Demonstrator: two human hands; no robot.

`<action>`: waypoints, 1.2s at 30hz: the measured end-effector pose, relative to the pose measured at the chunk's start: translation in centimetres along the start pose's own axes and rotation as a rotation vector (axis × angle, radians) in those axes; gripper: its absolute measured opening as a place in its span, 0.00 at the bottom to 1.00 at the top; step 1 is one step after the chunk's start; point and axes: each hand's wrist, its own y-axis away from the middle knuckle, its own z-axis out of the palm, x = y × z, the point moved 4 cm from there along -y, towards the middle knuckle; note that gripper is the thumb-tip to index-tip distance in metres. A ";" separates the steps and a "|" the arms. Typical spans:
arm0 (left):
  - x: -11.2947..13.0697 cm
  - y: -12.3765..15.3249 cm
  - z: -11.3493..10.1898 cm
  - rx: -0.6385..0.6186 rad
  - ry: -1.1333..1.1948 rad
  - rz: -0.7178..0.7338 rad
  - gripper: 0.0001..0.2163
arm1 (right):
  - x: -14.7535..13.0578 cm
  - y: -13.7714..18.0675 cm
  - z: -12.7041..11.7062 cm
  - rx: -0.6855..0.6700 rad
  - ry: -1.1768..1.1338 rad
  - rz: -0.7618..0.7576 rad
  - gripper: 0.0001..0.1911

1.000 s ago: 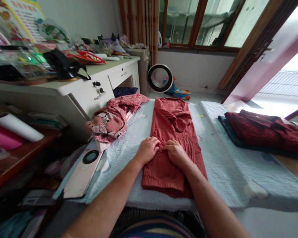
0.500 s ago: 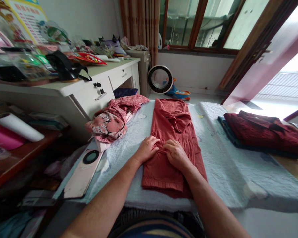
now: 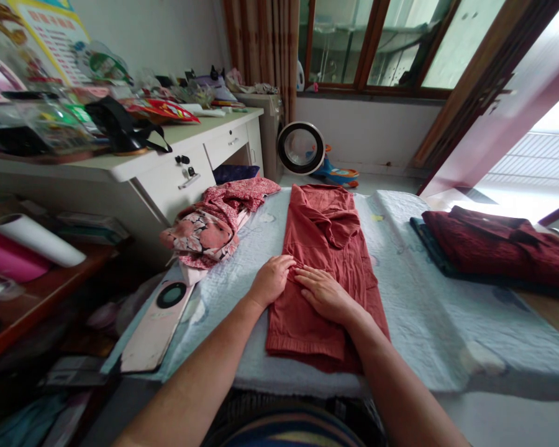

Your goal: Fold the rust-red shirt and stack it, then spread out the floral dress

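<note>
Unclenched since half a second ago, the right hand (image 3: pixel 325 293) lies flat and open on the rust-red folded cotton garment (image 3: pixel 328 239) at frame centre, atop a pale blue quilted cover (image 3: pixel 414 298); the left hand (image 3: pixel 272 280) curls at its edge, grip unclear.

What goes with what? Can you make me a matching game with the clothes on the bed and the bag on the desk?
Things
1. rust-red trousers
2. flowery pink garment
3. dark red garment
4. black bag

Places
A. on the white desk
B. crumpled at the left edge of the bed
C. spread flat in the middle, under the left hand and right hand
D. folded on the right, on top of a dark teal cloth

Pairs: 1-C, 2-B, 3-D, 4-A
</note>
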 end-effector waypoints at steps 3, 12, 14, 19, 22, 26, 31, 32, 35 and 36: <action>0.0 0.2 0.1 -0.016 -0.048 0.010 0.14 | -0.1 0.0 -0.1 -0.029 -0.003 0.020 0.22; -0.2 0.1 0.2 -0.022 -0.063 0.012 0.15 | -0.3 0.5 -2.2 0.027 -0.080 -0.049 0.15; -0.3 0.1 0.2 -0.022 -0.052 0.000 0.15 | -0.1 0.7 -2.4 0.026 -0.093 -0.044 0.15; -0.5 0.0 0.1 -0.013 -0.025 -0.022 0.14 | 0.4 1.1 -3.1 0.072 -0.087 -0.001 0.12; -0.5 0.0 0.1 -0.012 -0.006 -0.033 0.14 | 0.5 1.1 -3.4 0.080 -0.068 0.062 0.13; -0.6 -0.2 -0.3 -0.010 0.068 -0.052 0.14 | 0.0 0.8 -3.4 0.129 -0.031 0.104 0.15; -0.8 -0.5 -1.0 0.001 0.184 -0.112 0.11 | -1.6 0.2 -2.5 0.246 -0.134 -0.059 0.16; -0.9 -0.5 -1.1 0.005 0.203 -0.128 0.11 | -1.8 0.0 -2.2 0.231 -0.140 -0.075 0.19; -1.3 -0.6 -1.1 0.027 0.246 -0.151 0.13 | -2.0 -0.4 -1.1 0.138 -0.091 -0.065 0.23; -1.4 -0.7 -1.1 0.035 0.250 -0.145 0.13 | -2.0 -0.4 -0.8 0.109 -0.067 -0.056 0.23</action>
